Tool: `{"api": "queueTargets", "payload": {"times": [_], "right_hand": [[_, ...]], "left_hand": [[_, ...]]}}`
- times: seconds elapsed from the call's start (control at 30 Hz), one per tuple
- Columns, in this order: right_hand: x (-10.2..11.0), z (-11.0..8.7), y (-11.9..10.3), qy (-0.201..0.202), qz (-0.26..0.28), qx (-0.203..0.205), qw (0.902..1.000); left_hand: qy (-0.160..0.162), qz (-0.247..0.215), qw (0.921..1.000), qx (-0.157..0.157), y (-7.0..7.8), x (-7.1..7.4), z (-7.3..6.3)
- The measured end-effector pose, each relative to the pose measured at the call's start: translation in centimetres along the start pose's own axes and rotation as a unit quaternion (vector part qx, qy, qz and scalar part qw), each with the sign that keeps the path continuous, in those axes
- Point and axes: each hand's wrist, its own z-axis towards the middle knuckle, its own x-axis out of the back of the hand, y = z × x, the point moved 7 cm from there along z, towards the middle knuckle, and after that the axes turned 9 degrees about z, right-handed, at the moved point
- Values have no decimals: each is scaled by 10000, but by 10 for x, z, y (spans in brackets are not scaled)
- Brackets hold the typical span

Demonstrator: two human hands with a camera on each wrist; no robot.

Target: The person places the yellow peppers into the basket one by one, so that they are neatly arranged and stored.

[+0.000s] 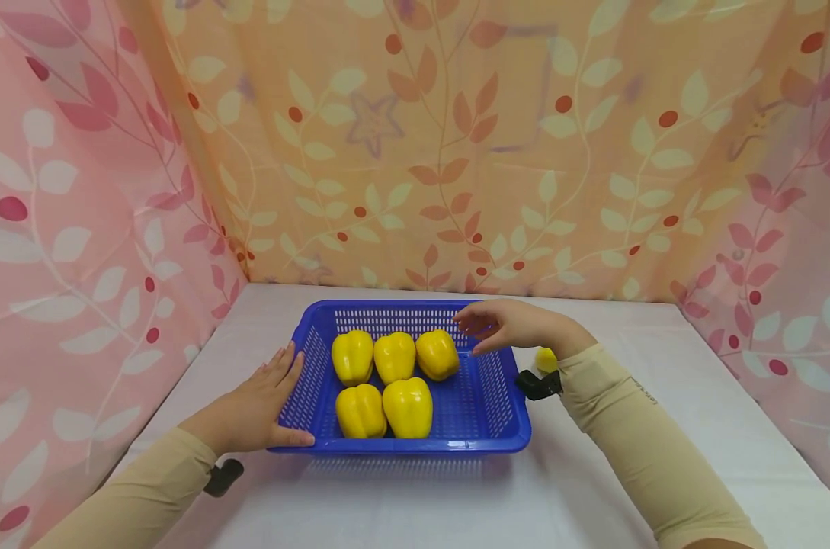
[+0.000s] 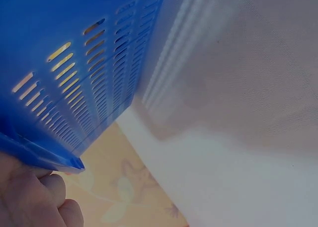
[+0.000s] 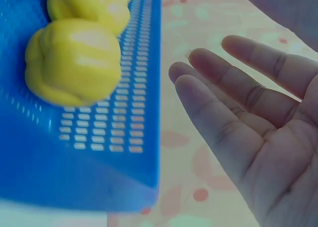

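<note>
Several yellow bell peppers [image 1: 408, 408] sit in a blue plastic basket [image 1: 401, 445] with slotted walls, three along the back and two in front. My left hand [image 1: 264, 400] rests on the basket's left rim, fingers spread and the thumb along the front-left corner. From the left wrist view, that hand [image 2: 37, 197] shows just beneath the rim. My right hand [image 1: 514, 324] hovers over the basket's back right part, fingers loosely bent and holding nothing. In the right wrist view its bare palm and fingers [image 3: 213, 113] are beside the basket wall, apart from the nearest pepper [image 3: 74, 63].
Part of a yellow object [image 1: 546, 359] shows on the white tabletop [image 1: 634, 427] right of the basket, partly behind my right wrist. Leaf-patterned curtains [image 1: 428, 152] stand at the back and both sides. A small black device [image 1: 539, 383] is on my right wrist.
</note>
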Motion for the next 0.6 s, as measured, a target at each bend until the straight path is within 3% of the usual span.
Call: {"api": "queueTargets", "payload": {"times": [0.4, 0.6], "right_hand": [[32, -32, 19, 533, 327, -118, 9980], [45, -47, 37, 823, 412, -440, 9948]], "left_hand": [[45, -4, 10000, 18, 0, 0, 0], [96, 19, 10000, -18, 0, -1, 0]]}}
